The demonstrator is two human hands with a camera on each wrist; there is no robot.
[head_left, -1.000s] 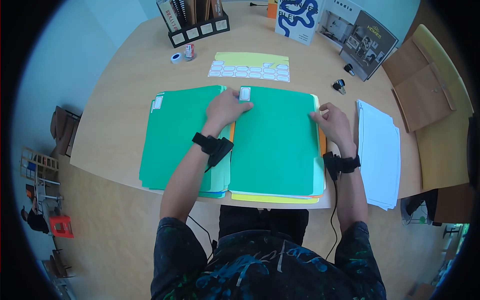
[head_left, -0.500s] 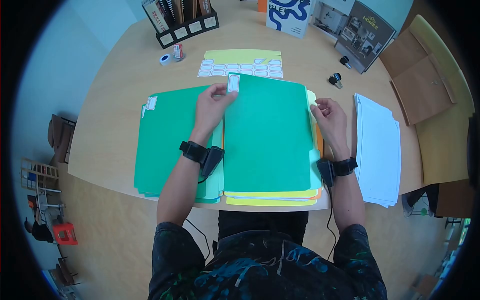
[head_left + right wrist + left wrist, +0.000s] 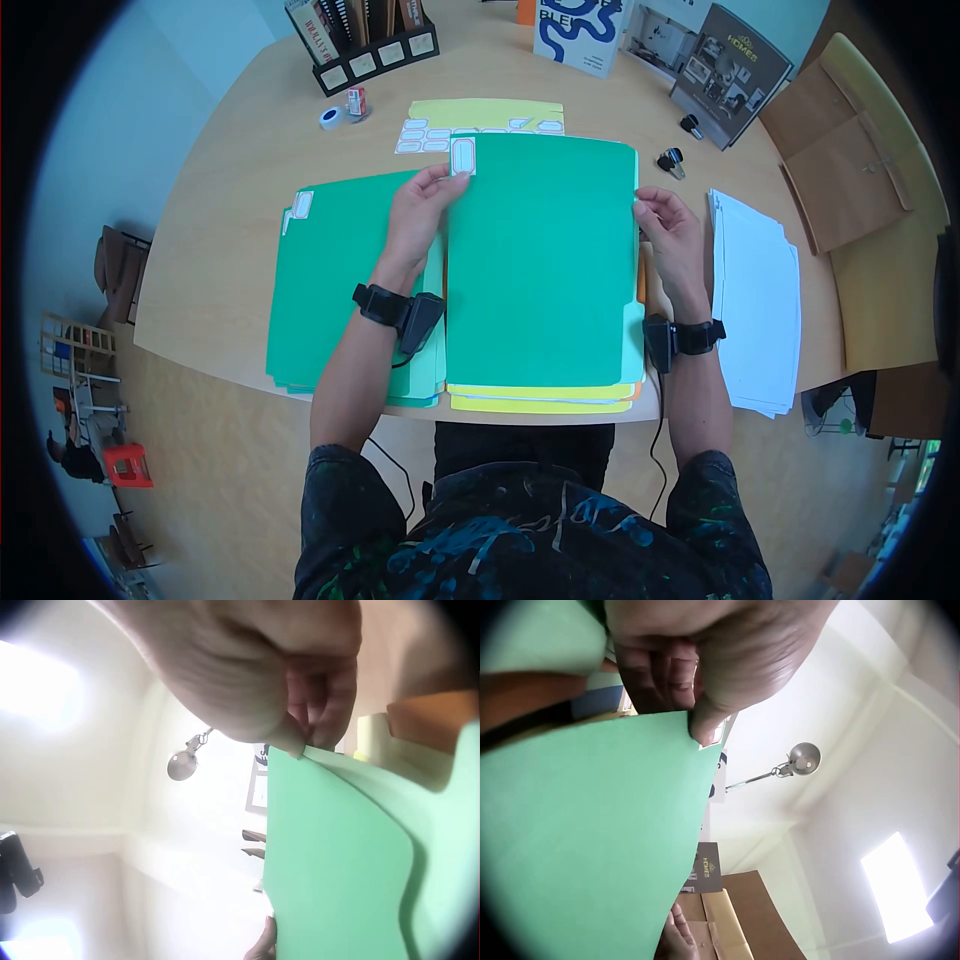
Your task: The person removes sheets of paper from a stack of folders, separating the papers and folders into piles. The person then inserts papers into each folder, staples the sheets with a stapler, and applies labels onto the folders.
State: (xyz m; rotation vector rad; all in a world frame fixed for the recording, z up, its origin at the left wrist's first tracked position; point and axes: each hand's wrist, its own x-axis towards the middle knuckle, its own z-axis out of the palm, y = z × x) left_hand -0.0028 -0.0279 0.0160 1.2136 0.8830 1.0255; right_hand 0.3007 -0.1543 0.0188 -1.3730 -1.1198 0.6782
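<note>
A green file folder point(image 3: 540, 270) is tilted up at its top edge, over a pile with yellow and orange folders point(image 3: 540, 404) showing below. My left hand point(image 3: 413, 220) pinches its left edge just under a white label point(image 3: 463, 157) with a red-and-blue border; the left wrist view has the thumb point(image 3: 707, 724) on the near face. On the opposite edge, near the top corner, my right hand point(image 3: 672, 240) pinches the folder between thumb point(image 3: 289, 739) and fingers. Left of it lies a second stack of green folders point(image 3: 335, 270), with a label at its upper left corner.
Behind the raised folder is a label sheet point(image 3: 425, 137), partly covered. White paper point(image 3: 755, 300) lies at the right. Tape point(image 3: 331, 119), a small red-and-white box point(image 3: 356, 103), a book rack point(image 3: 375, 65), black clips point(image 3: 671, 162) and standing books point(image 3: 730, 75) sit farther back.
My left hand has lifted the top of the green folder, which now overlaps the label sheet. My right hand has come onto its right edge and pinches it. The head view has shifted slightly.
</note>
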